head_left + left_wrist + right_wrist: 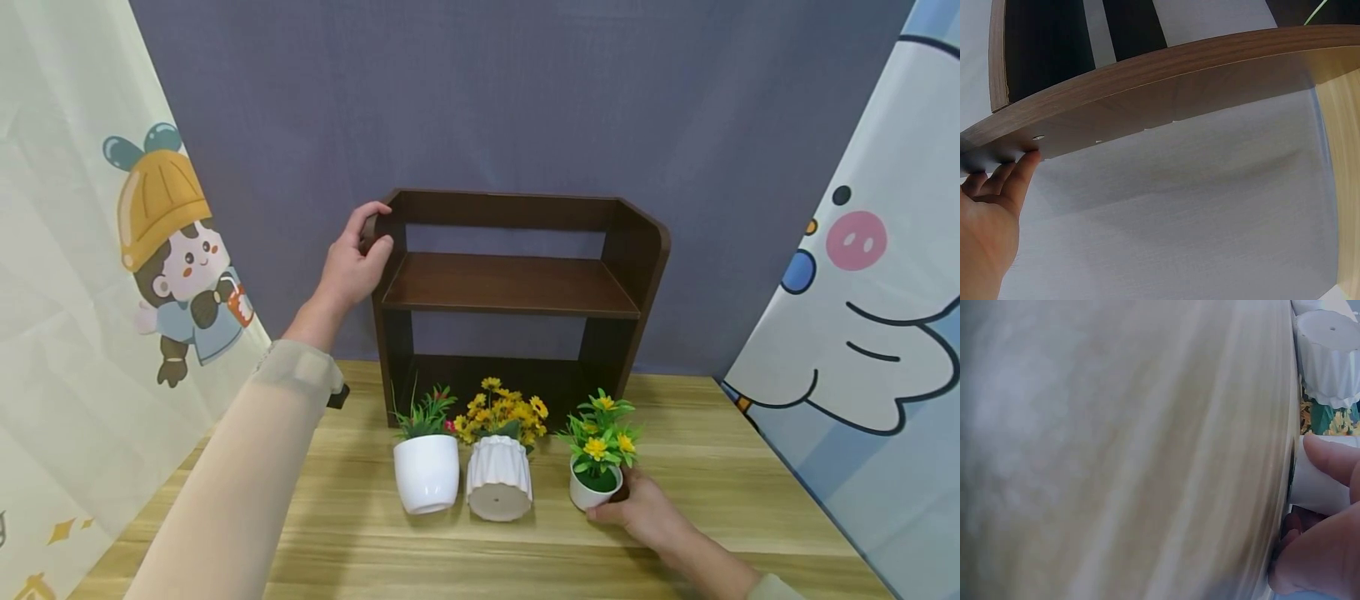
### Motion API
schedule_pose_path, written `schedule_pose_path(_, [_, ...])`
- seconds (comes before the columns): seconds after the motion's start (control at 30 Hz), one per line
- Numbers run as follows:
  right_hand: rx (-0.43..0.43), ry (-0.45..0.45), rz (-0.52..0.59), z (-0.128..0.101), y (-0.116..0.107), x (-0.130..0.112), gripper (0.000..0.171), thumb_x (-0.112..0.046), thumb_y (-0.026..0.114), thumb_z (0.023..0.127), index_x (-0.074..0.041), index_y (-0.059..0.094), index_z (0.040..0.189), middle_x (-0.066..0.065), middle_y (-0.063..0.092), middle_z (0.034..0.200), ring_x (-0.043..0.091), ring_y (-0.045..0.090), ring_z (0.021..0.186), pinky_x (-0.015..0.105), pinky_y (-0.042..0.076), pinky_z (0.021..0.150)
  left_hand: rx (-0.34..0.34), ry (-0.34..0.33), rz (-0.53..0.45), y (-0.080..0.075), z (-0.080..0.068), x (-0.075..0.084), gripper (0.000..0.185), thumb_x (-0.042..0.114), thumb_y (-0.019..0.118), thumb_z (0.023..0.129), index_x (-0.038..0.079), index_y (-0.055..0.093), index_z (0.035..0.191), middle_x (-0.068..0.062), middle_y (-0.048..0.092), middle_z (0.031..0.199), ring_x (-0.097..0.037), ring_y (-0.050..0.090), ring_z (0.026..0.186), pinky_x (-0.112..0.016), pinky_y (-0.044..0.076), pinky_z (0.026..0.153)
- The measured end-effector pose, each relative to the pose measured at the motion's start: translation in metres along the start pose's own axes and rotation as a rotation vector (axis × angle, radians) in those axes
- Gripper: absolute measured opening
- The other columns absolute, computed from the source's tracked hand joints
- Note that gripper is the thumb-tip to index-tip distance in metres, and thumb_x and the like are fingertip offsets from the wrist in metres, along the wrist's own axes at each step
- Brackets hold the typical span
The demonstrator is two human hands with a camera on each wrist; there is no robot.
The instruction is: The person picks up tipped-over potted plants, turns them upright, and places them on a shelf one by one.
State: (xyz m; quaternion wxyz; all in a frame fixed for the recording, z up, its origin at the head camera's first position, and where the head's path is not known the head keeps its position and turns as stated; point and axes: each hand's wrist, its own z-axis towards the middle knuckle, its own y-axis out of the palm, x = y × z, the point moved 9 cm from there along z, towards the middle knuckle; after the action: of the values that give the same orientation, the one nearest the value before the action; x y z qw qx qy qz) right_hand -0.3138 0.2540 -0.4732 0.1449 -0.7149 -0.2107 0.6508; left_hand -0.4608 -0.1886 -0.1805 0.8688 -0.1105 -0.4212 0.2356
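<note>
Right hand (643, 510): curled round the small white pot of yellow flowers (596, 487), standing on the wooden table (712, 467) at the right end of the row. Ribbed white pot (498, 479): just left, middle. Smooth white pot (426, 472): leftmost. Dark wooden shelf (517, 283): behind the row. Left hand (358, 258): grips its upper left edge. Grey backdrop (525, 92): farthest.

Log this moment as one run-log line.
left hand: grips shelf top corner | right hand: holds small pot on table | two pots beside, untouched
</note>
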Motion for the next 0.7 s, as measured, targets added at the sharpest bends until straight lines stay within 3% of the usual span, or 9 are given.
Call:
schedule_pose_path(0.13, [-0.024, -0.007, 0.035, 0.0003, 0.0036, 0.0007, 0.068, -0.003, 0.09, 0.082, 0.01, 0.057, 0.141, 0.013, 0.076, 0.128, 0.025, 0.069, 0.12, 0.034, 0.051, 0.103, 0.003, -0.002, 0.002, 0.0002, 0.0001, -0.0002, 0.043, 0.036, 0.053, 0.11, 0.041, 0.051, 0.152, -0.009, 0.056, 0.103, -0.024, 0.055, 0.087, -0.038, 0.045, 0.075])
schedule_pose_path(0.23, [-0.018, 0.002, 0.038, 0.0012, 0.0043, 0.0024, 0.07, -0.001, 0.09, 0.081, 0.01, 0.056, 0.141, 0.013, 0.075, 0.13, 0.026, 0.068, 0.122, 0.031, 0.049, 0.102, 0.003, -0.002, 0.001, 0.0002, 0.0, 0.0, 0.043, 0.035, 0.053, 0.109, 0.041, 0.051, 0.152, -0.011, 0.058, 0.106, -0.025, 0.056, 0.089, -0.038, 0.045, 0.076])
schedule_pose_path(0.47, [0.008, 0.005, -0.001, 0.0004, 0.0054, 0.0015, 0.069, -0.003, 0.093, 0.079, 0.008, 0.059, 0.139, 0.012, 0.075, 0.13, 0.026, 0.066, 0.125, 0.042, 0.047, 0.111, -0.004, -0.002, -0.003, 0.0006, 0.0, 0.0007, 0.044, 0.034, 0.052, 0.11, 0.04, 0.05, 0.153, -0.013, 0.062, 0.118, -0.026, 0.058, 0.094, -0.038, 0.046, 0.078])
schedule_pose_path(0.7, [0.004, -0.012, -0.016, -0.0013, 0.0056, -0.0029, 0.089, -0.005, 0.095, 0.077, 0.008, 0.05, 0.152, 0.022, 0.065, 0.147, 0.04, 0.056, 0.143, 0.065, 0.032, 0.126, 0.005, 0.004, 0.003, -0.0004, 0.0003, 0.0012, 0.044, 0.033, 0.052, 0.109, 0.039, 0.051, 0.152, -0.011, 0.059, 0.108, -0.025, 0.056, 0.087, -0.038, 0.045, 0.075])
